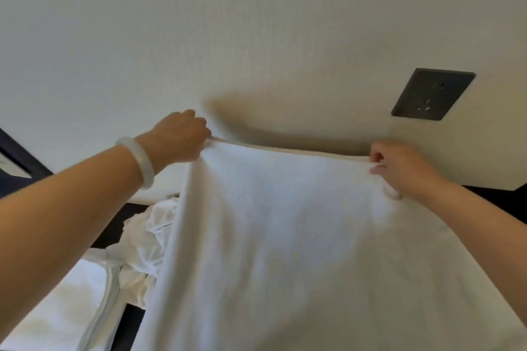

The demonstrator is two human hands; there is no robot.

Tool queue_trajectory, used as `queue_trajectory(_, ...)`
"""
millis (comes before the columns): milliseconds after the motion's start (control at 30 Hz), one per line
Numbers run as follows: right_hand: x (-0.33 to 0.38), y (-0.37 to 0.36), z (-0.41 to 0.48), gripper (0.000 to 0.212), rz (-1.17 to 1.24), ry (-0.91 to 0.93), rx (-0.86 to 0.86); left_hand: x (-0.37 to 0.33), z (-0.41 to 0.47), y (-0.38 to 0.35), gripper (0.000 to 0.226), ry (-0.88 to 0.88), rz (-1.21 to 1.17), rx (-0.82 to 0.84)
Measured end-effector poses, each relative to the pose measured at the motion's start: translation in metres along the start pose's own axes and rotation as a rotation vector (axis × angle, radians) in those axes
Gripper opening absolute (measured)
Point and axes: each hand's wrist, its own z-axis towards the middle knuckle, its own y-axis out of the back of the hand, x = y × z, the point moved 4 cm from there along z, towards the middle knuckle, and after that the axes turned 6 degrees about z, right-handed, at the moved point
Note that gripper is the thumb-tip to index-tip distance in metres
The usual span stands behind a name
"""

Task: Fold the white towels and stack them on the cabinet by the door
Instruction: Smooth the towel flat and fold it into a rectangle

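A large white towel point(285, 236) hangs spread out in front of me, its top edge stretched between both hands close to the wall. My left hand point(179, 137), with a pale bangle on the wrist, pinches the top left corner. My right hand point(399, 168) grips the top right corner with curled fingers. The towel falls toward me and fills the lower middle and right of the view, hiding what lies beneath it. A crumpled heap of white cloth point(145, 242) lies on a dark surface point(114, 225) below my left forearm.
A cream wall point(256, 37) stands right behind the towel, with a dark grey socket plate point(432, 94) at the right. Folded white fabric point(71, 308) lies at the bottom left. A dark frame edge point(17, 151) shows at the far left.
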Motion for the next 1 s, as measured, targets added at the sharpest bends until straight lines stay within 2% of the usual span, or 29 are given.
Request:
queue_trajectory(67,0.005,-0.005,0.011,0.024,-0.111,0.041,-0.059,0.002,0.017,-0.004,0.028,0.023,0.115,-0.032)
queue_trajectory(167,0.012,-0.027,0.012,0.029,-0.287,0.087,-0.068,-0.008,0.026,-0.025,0.028,0.004,0.150,-0.024)
queue_trajectory(300,-0.002,-0.048,0.019,0.033,-0.051,-0.125,0.118,-0.019,0.024,-0.054,0.035,-0.031,0.090,-0.006)
queue_trajectory(367,-0.004,-0.054,0.023,0.025,0.012,-0.157,0.227,-0.020,0.022,-0.068,0.039,-0.022,0.046,0.014)
queue_trajectory(433,-0.003,-0.056,0.026,0.020,0.058,-0.173,0.303,-0.019,0.020,-0.082,0.036,-0.016,0.008,-0.002)
queue_trajectory(500,-0.006,-0.057,0.027,0.027,0.149,-0.202,0.338,-0.019,0.020,-0.091,0.024,-0.020,-0.051,-0.113)
queue_trajectory(567,-0.013,-0.054,0.032,0.031,0.160,-0.208,0.219,-0.018,0.021,-0.091,0.004,-0.021,-0.099,-0.250)
queue_trajectory(633,-0.020,-0.051,0.036,0.029,0.051,-0.209,0.026,-0.019,0.027,-0.090,0.015,-0.012,-0.144,-0.317)
queue_trajectory(700,-0.018,-0.054,0.035,0.027,-0.039,-0.211,-0.095,-0.022,0.032,-0.088,0.023,-0.014,-0.147,-0.330)
queue_trajectory(800,-0.018,-0.071,0.031,0.020,-0.065,-0.200,-0.162,-0.030,0.039,-0.098,0.029,0.023,-0.129,-0.287)
queue_trajectory(867,-0.021,-0.080,0.029,0.025,-0.056,-0.247,-0.173,-0.033,0.041,-0.111,0.027,0.090,-0.149,-0.243)
queue_trajectory(1000,-0.027,-0.089,0.029,0.033,-0.066,-0.373,-0.167,-0.039,0.045,-0.128,0.010,0.268,-0.224,-0.137)
